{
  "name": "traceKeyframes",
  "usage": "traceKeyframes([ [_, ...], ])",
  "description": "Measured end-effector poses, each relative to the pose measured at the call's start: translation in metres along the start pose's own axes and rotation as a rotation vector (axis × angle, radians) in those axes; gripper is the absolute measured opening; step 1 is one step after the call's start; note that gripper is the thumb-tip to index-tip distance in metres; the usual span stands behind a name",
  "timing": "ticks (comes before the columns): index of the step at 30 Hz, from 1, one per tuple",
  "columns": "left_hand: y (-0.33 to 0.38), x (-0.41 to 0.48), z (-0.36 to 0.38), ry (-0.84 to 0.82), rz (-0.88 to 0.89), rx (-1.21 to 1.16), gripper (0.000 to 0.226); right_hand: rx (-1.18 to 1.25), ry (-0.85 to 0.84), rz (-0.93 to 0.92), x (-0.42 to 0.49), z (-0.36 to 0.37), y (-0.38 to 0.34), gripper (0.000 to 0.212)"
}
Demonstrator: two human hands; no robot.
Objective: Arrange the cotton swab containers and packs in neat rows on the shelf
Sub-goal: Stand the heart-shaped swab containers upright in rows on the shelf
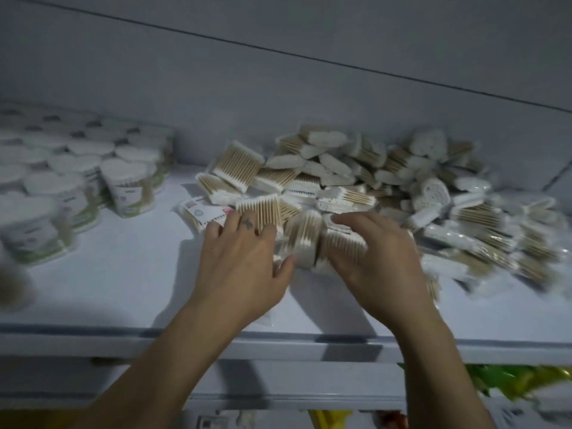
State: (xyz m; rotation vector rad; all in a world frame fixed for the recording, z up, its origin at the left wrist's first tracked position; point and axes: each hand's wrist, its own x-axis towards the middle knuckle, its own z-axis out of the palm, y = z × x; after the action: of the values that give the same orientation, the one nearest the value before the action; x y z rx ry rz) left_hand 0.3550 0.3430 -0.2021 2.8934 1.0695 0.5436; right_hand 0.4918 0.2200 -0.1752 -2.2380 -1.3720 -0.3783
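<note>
Left hand (240, 258) and right hand (379, 258) sandwich swab packs (305, 236) (upright).

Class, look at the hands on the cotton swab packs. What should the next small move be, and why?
Probably slide the front packs onto the bare shelf towards the tubs and line them up. The right hand curls over them, the left hand rests on them, the heap behind is jumbled, and the tubs already stand in rows.

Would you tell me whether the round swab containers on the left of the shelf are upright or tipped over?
Upright: the round containers stand on their bases, white lids on top, close together on the shelf.
</note>
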Motion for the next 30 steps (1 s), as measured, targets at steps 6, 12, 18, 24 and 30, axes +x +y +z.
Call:
traceKeyframes([
  [6, 0.004, 0.010, 0.009, 0.101, -0.103, 0.004, 0.058, -0.154, -0.294, -0.095, 0.027, 0.012, -0.020, 0.068],
  [12, -0.010, 0.012, 0.008, 0.016, -0.267, 0.020, 0.061, -0.255, -0.399, -0.083, 0.057, 0.020, -0.018, 0.074],
  [18, -0.010, 0.023, 0.015, 0.068, -0.195, -0.021, 0.042, -0.052, -0.332, 0.043, 0.071, 0.014, -0.005, 0.067],
  [24, -0.001, 0.049, 0.020, 0.124, -0.141, -0.012, 0.028, 0.645, 0.029, 0.293, 0.078, -0.001, 0.007, 0.043],
  [30, -0.024, 0.040, 0.010, 0.288, -0.133, -0.222, 0.032, 1.040, -0.069, 0.346, 0.084, 0.002, -0.019, 0.030],
])
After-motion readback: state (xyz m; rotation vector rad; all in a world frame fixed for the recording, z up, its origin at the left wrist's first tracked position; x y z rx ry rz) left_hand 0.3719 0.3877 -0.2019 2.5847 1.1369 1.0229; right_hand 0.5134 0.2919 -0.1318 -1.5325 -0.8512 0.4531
